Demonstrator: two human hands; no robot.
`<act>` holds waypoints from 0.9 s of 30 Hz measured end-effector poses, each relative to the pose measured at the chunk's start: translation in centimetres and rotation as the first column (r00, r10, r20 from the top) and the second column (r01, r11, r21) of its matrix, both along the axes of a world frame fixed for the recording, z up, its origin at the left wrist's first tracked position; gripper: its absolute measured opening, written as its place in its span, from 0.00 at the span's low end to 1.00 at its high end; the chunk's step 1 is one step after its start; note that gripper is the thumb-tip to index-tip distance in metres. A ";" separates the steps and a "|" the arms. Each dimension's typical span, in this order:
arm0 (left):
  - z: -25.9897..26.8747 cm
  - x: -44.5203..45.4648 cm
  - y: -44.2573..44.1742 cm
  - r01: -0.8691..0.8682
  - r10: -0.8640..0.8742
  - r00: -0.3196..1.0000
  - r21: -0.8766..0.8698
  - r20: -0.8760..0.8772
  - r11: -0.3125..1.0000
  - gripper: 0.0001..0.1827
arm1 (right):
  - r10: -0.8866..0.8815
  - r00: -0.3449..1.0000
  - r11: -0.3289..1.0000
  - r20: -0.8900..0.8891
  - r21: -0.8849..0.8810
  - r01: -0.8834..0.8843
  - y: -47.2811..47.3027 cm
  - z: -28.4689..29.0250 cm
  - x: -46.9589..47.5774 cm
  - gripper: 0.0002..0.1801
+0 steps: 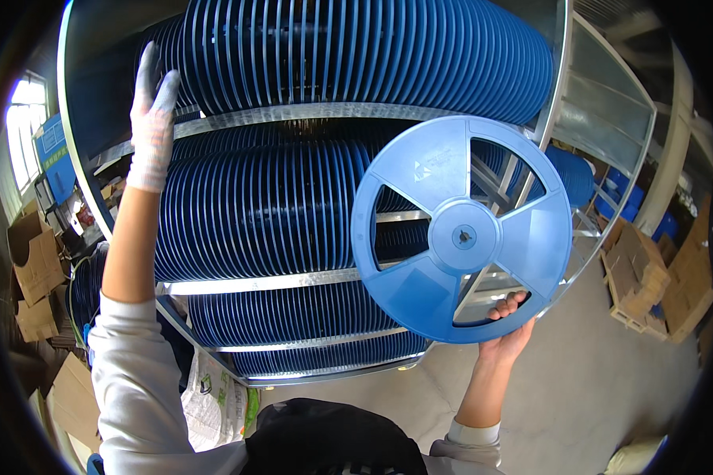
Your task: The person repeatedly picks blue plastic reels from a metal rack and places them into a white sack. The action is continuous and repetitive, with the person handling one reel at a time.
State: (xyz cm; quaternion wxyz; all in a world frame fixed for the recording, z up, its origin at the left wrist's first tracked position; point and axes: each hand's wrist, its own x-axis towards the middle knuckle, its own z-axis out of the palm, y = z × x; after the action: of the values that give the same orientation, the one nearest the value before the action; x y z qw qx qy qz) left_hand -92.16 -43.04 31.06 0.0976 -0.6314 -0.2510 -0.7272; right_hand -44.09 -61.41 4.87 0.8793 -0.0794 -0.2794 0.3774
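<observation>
My right hand point(507, 326), bare, grips the lower rim of a blue plastic reel point(451, 149), its fingers curled through a cut-out. The reel's round face with a small centre hole is turned towards me. My left hand point(155, 119), in a pale glove, is raised at the left end of the upper row of blue reels point(368, 53), fingers apart; whether it touches them I cannot tell. A middle row of reels point(261, 214) stands on edge, packed side by side, partly behind the held reel. Lower rows point(297, 314) show underneath.
A metal rack point(261, 284) holds the rows on its rails. Cardboard boxes point(35, 255) are piled at the left, and more cardboard point(636, 279) stands at the right. A printed woven sack point(214, 398) lies by the rack's lower left corner, above the concrete floor point(606, 368).
</observation>
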 end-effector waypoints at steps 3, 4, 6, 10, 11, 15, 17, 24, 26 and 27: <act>-4.5 3.1 -3.1 0.173 -0.170 0.983 -0.042 0.076 0.984 0.35 | 0.170 0.985 0.977 -0.022 0.137 -0.165 0.6 -1.2 -0.4 0.16; -6.0 4.0 -4.1 0.183 -0.180 0.982 -0.059 0.049 0.981 0.35 | 0.209 0.977 0.967 -0.029 0.155 -0.202 0.8 -1.6 -0.6 0.16; -9.4 5.7 -5.9 0.201 -0.203 0.979 -0.090 -0.017 0.975 0.34 | 0.292 0.956 0.941 -0.031 0.190 -0.281 1.2 -2.6 -0.8 0.16; -14.8 8.0 -7.7 0.147 -0.159 0.983 -0.121 -0.090 0.982 0.34 | 0.444 0.887 0.893 -0.124 0.146 -0.427 1.9 -4.2 -1.4 0.18; -16.0 8.3 -8.2 0.146 -0.158 0.984 -0.138 -0.082 0.980 0.34 | 0.469 0.876 0.881 -0.112 0.125 -0.456 2.1 -4.5 -1.7 0.19; -19.8 8.8 -10.4 0.185 -0.171 0.982 -0.202 0.083 0.962 0.32 | 0.556 0.822 0.831 -0.126 0.061 -0.553 2.8 -4.9 -3.6 0.19; -21.2 8.6 -11.6 0.203 -0.169 0.972 -0.223 0.160 0.953 0.31 | 0.605 0.786 0.796 -0.131 0.053 -0.603 3.1 -4.7 -4.6 0.19; -25.5 7.0 -17.4 0.089 0.001 0.965 -0.332 0.261 0.939 0.29 | 0.612 0.782 0.754 -0.117 -0.212 -0.621 4.0 -4.2 -8.7 0.17; -26.1 6.3 -19.0 0.047 0.062 0.955 -0.355 0.289 0.934 0.29 | 0.626 0.775 0.733 -0.084 -0.274 -0.622 4.3 -4.2 -9.9 0.18; -26.4 6.0 -19.9 0.056 0.068 0.946 -0.365 0.317 0.929 0.29 | 0.634 0.771 0.727 -0.065 -0.289 -0.622 4.6 -4.2 -10.4 0.18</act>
State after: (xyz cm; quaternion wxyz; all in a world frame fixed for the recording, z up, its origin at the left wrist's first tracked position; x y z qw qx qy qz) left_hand -86.12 -62.90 4.61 -0.0633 -0.5098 -0.3978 -0.7602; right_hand -54.52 -56.82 0.65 0.6723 -0.1173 -0.2473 0.6878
